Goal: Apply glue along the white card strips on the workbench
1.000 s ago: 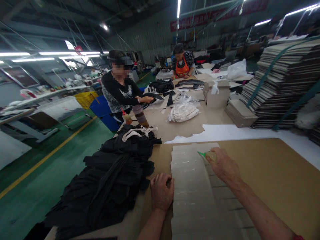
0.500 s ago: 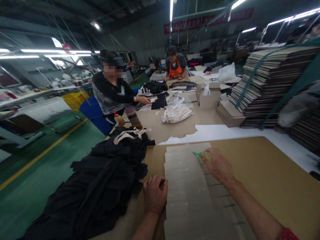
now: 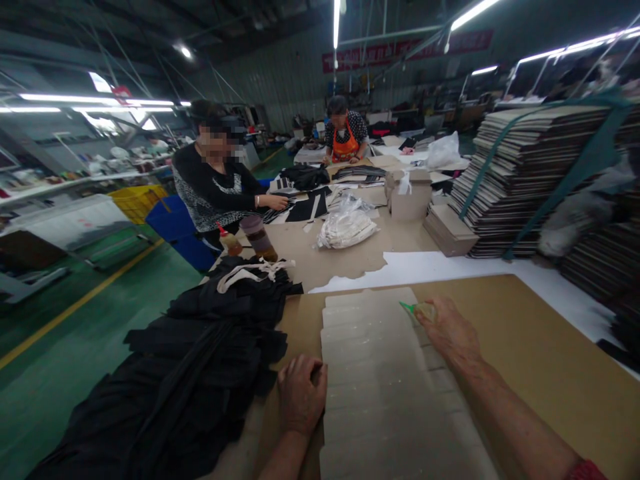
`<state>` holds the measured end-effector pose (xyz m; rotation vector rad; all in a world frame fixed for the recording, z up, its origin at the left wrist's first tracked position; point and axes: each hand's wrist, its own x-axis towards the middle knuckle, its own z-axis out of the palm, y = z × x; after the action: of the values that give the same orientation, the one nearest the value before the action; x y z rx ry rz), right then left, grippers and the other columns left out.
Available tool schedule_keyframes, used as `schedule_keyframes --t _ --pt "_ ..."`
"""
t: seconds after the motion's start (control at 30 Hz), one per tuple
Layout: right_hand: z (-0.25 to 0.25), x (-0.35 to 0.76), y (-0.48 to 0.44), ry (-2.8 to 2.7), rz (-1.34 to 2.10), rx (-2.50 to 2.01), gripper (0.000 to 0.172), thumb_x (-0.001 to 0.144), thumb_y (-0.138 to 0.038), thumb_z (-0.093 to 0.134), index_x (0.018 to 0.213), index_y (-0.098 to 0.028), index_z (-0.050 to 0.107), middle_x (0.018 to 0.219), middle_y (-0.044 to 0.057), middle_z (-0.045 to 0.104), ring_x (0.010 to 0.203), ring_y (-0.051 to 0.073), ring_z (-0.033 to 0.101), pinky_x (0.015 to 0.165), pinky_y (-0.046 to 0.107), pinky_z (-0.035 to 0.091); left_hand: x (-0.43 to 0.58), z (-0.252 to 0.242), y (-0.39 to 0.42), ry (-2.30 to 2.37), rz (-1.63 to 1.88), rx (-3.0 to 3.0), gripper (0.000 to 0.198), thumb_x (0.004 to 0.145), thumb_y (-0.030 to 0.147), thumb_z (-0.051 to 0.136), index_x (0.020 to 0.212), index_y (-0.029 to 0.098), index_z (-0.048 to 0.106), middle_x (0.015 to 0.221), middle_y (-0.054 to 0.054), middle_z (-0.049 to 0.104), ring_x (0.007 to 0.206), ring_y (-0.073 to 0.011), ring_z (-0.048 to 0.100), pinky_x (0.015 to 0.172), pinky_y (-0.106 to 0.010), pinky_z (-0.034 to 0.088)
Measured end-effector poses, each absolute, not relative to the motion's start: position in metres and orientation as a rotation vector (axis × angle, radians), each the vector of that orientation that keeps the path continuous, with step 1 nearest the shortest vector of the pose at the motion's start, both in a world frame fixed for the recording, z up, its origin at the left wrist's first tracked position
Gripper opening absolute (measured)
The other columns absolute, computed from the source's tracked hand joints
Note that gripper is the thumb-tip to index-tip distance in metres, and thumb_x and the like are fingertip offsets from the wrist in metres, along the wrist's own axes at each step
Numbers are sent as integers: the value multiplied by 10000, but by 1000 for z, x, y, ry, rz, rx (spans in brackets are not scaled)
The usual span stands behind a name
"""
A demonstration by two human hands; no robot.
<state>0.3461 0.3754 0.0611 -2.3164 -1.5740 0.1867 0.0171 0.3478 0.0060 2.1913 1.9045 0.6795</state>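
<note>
Overlapping grey-beige card pieces (image 3: 373,380) form a long row on a brown board (image 3: 545,353), with small shiny spots on their surface. My right hand (image 3: 453,333) is closed around a small glue bottle (image 3: 426,311) with a green nozzle, which points left over the row's right edge near its far end. On the left side, my left hand (image 3: 303,393) rests with curled fingers against the edge of the cards. Its palm side is hidden, so I cannot see whether anything is in it. Black fabric pieces (image 3: 185,373) are heaped to its left.
Beyond the board lie a bag of pale pieces (image 3: 347,230) and a cardboard box (image 3: 410,197). A strapped stack of boards (image 3: 530,180) stands at right. A red-tipped bottle (image 3: 230,241) and a brownish jar (image 3: 259,239) stand near a co-worker (image 3: 215,180); another person (image 3: 345,133) works farther back.
The right hand has moved the glue bottle slightly right along the cards' edge. My left hand stays beside the cards. The view has shifted a little; the nearer co-worker's hand has drawn back slightly.
</note>
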Motion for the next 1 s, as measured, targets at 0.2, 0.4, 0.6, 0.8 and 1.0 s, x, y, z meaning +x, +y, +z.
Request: schedule_keyframes --t 0.2,0.4,0.6,0.8,1.0 --pt "63 354 373 -1494 184 -2331 343 934 -498 431 1147 -252 539 1202 83 595 952 254 624 679 344 411 17 7 347 1903 684 2194 95 881 253 547 813 247 612 836 15 635 888 -199 582 879 -382 348" --pt "57 321 377 -1609 241 -2181 302 925 -442 449 1126 -231 529 1177 89 600 985 250 611 736 347 424 17 7 348 1906 693 2179 92 880 259 550 813 248 612 839 11 636 892 -199 580 885 -385 344" --pt "50 331 380 -1409 316 -2140 366 872 -478 518 1133 -223 535 1131 78 620 948 240 608 750 339 426 16 6 348 1902 671 2178 93 876 248 545 819 255 618 844 12 640 901 -204 584 892 -391 346" --pt "46 368 391 -1222 192 -2227 378 866 -484 513 1132 -219 557 1110 95 623 931 245 591 711 340 400 17 7 346 1914 683 2162 89 875 254 551 818 255 620 840 13 641 897 -205 585 905 -397 346" --pt "58 360 403 -1364 196 -2299 359 887 -494 479 1119 -232 560 1104 82 631 882 226 599 673 326 382 19 10 347 1909 687 2161 99 872 245 543 809 251 620 839 4 644 896 -205 586 905 -396 350"
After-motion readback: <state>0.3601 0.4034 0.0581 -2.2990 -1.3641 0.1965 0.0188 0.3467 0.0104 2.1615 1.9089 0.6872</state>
